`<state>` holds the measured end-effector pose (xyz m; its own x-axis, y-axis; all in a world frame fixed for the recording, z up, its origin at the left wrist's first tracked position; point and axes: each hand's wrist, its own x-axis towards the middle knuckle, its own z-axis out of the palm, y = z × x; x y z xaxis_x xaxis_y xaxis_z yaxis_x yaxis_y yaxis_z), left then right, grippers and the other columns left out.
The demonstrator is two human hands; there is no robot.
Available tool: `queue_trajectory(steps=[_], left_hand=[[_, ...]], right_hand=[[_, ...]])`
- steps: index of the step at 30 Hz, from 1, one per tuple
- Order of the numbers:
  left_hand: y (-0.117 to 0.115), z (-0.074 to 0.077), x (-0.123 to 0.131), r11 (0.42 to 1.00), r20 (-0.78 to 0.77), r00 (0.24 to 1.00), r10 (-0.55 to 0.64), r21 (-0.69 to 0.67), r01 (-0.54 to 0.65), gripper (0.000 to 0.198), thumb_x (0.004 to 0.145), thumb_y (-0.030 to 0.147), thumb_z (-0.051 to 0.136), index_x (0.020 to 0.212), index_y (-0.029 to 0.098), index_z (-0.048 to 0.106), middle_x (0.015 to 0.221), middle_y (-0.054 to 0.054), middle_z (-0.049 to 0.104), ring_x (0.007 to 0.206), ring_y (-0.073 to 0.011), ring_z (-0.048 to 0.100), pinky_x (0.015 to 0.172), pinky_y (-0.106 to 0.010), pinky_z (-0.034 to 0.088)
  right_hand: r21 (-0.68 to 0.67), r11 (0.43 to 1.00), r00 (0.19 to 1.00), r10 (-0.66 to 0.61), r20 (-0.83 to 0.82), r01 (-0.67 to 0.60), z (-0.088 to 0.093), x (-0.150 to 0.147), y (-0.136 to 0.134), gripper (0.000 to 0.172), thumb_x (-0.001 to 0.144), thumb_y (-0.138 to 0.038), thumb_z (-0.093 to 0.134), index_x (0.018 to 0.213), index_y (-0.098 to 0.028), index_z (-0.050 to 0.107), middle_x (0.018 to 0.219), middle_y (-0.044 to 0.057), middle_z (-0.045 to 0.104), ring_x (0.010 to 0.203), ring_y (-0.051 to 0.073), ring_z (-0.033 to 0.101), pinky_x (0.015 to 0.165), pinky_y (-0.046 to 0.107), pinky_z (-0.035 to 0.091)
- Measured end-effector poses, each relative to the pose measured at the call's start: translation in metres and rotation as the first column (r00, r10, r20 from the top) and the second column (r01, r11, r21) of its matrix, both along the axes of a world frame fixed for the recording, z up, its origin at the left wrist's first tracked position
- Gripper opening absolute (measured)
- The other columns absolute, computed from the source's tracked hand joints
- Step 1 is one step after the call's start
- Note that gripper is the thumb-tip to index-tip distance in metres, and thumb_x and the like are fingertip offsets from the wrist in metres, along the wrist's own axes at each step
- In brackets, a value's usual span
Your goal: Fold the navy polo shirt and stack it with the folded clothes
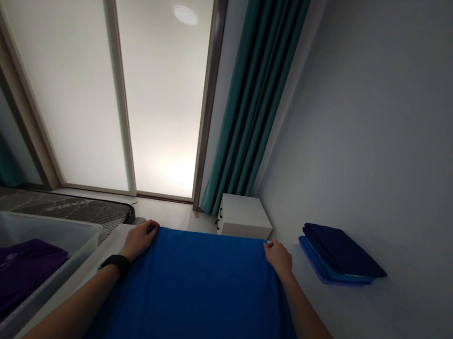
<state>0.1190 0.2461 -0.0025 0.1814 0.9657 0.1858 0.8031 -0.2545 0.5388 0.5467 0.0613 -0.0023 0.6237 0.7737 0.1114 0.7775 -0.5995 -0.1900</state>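
A bright blue cloth (200, 296) lies spread flat on a white table (356, 323) in front of me. My left hand (140, 238) pinches its far left corner, fingers closed on the fabric; a black watch sits on that wrist. My right hand (279, 257) grips the far right corner the same way. Both arms reach forward along the cloth's two sides.
A stack of folded dark blue and lighter blue cloths (339, 254) sits on the table to the right, by the wall. A white bin (31, 257) holding purple garments (0, 280) stands at left. Beyond are a white cabinet (243, 217), teal curtain (259, 92) and a mattress (44, 204).
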Motion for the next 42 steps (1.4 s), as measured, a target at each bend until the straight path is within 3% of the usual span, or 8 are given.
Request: queue_trajectory(steps=[8, 14, 20, 23, 28, 33, 37, 42], left_hand=[[0.008, 0.006, -0.004, 0.999, 0.054, 0.998, 0.029, -0.017, -0.028, 0.028, 0.087, 0.030, 0.043, 0.100, 0.020, 0.066, 0.096, -0.002, 0.071, 0.082, -0.0176, 0.067, 0.074, -0.025, 0.051], [0.014, 0.012, -0.007, 0.996, -0.023, 0.996, 0.086, 0.041, -0.085, 0.023, 0.087, 0.024, 0.045, 0.098, 0.020, 0.065, 0.103, -0.005, 0.068, 0.098, -0.0194, 0.064, 0.086, -0.026, 0.046], [-0.001, 0.014, -0.007, 0.992, -0.182, 0.977, 0.112, 0.082, -0.099, 0.026, 0.091, 0.024, 0.041, 0.100, 0.020, 0.065, 0.109, -0.010, 0.063, 0.092, -0.0268, 0.064, 0.086, -0.039, 0.043], [-0.007, 0.020, 0.002, 0.989, -0.243, 0.965, 0.104, 0.131, -0.073, 0.029, 0.089, 0.017, 0.041, 0.106, 0.020, 0.064, 0.116, -0.012, 0.061, 0.110, -0.0315, 0.056, 0.097, -0.047, 0.035], [-0.037, 0.036, 0.061, 0.970, -0.309, 0.934, -0.178, 0.106, 0.220, 0.035, 0.091, 0.016, 0.039, 0.118, 0.023, 0.060, 0.121, -0.010, 0.060, 0.119, -0.0278, 0.048, 0.104, -0.043, 0.031], [-0.095, 0.036, 0.161, 0.792, -0.199, 0.781, -0.592, 0.039, 0.610, 0.040, 0.094, 0.022, 0.036, 0.129, 0.025, 0.055, 0.126, -0.007, 0.060, 0.116, -0.0239, 0.052, 0.103, -0.039, 0.035], [-0.126, 0.025, 0.230, 0.679, -0.195, 0.687, -0.700, 0.115, 0.725, 0.044, 0.095, 0.027, 0.036, 0.136, 0.022, 0.049, 0.135, -0.008, 0.056, 0.122, -0.0241, 0.049, 0.105, -0.040, 0.035], [-0.137, 0.002, 0.272, 0.733, -0.227, 0.734, -0.640, 0.107, 0.672, 0.046, 0.095, 0.033, 0.038, 0.138, 0.022, 0.048, 0.144, -0.010, 0.048, 0.133, -0.0259, 0.041, 0.111, -0.045, 0.030]], right_hand=[[0.108, 0.991, 0.996, 0.071, 0.051, -0.077, -0.008, -0.022, -0.002, 0.025, 0.098, -0.023, 0.031, 0.108, -0.019, 0.054, 0.115, 0.011, 0.063, 0.108, 0.020, 0.059, 0.084, 0.028, 0.040], [0.093, 0.994, 0.998, -0.047, -0.030, 0.050, -0.006, -0.006, 0.001, 0.029, 0.098, -0.025, 0.028, 0.121, -0.018, 0.045, 0.098, 0.010, 0.070, 0.086, 0.021, 0.068, 0.068, 0.028, 0.042], [0.051, 0.999, 0.999, 0.019, -0.027, -0.018, -0.006, 0.004, 0.003, 0.033, 0.097, -0.030, 0.033, 0.125, -0.018, 0.047, 0.095, 0.011, 0.072, 0.090, 0.026, 0.068, 0.077, 0.034, 0.043], [0.043, 0.996, 0.996, 0.081, -0.039, -0.079, -0.011, 0.003, 0.003, 0.034, 0.097, -0.028, 0.033, 0.124, -0.018, 0.051, 0.102, 0.012, 0.072, 0.095, 0.026, 0.066, 0.085, 0.036, 0.041], [0.073, 0.992, 0.989, 0.110, -0.102, -0.103, -0.013, 0.010, 0.003, 0.041, 0.093, -0.017, 0.031, 0.129, -0.018, 0.049, 0.104, 0.009, 0.071, 0.094, 0.021, 0.066, 0.084, 0.031, 0.041], [0.076, 0.989, 0.975, 0.136, -0.174, -0.125, -0.010, 0.015, -0.009, 0.047, 0.088, -0.018, 0.039, 0.135, -0.019, 0.046, 0.081, 0.000, 0.070, 0.076, 0.016, 0.066, 0.071, 0.024, 0.042], [0.081, 0.981, 0.969, 0.189, -0.157, -0.178, -0.014, 0.010, -0.019, 0.053, 0.088, -0.023, 0.045, 0.141, -0.020, 0.041, 0.087, 0.000, 0.070, 0.086, 0.018, 0.065, 0.079, 0.026, 0.042], [0.080, 0.980, 0.982, 0.185, -0.029, -0.182, -0.020, 0.006, -0.025, 0.050, 0.089, -0.019, 0.041, 0.139, -0.019, 0.043, 0.123, 0.011, 0.064, 0.113, 0.023, 0.058, 0.092, 0.033, 0.037]])
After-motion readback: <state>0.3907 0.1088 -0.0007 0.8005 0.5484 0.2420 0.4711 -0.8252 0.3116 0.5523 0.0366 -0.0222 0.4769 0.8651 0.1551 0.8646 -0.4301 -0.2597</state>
